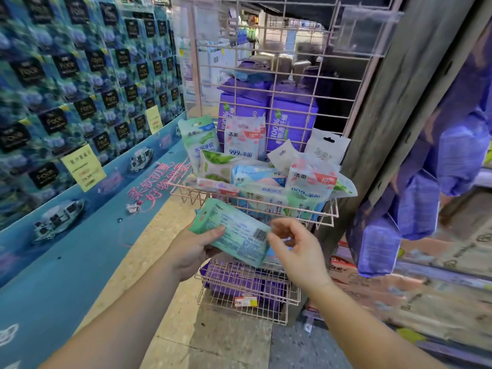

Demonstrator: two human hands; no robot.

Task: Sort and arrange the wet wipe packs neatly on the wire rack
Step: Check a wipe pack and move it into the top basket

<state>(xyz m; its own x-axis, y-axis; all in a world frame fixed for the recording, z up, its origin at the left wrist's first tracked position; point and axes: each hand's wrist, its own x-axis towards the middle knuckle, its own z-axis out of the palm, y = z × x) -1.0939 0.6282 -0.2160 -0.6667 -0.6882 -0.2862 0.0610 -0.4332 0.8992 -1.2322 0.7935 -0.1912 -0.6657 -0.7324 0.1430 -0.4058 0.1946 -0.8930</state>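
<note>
We cannot read the blurred blue tissue display (pixel 80 83) on the left, and the purple hanging bags (pixel 415 198) at right smear into each other. The pink wire rack (pixel 266 75) half hides purple bulk packs (pixel 290 115) behind its grid. Its upper basket (pixel 330 211) holds a jumbled heap of wet wipe packs (pixel 266 169); those beneath are covered. In front, our left hand (pixel 191 251) grips a green pack (pixel 234 233), barcode side up, while our right hand (pixel 295 246) hovers beside it, fingers loosely curled, holding nothing.
</note>
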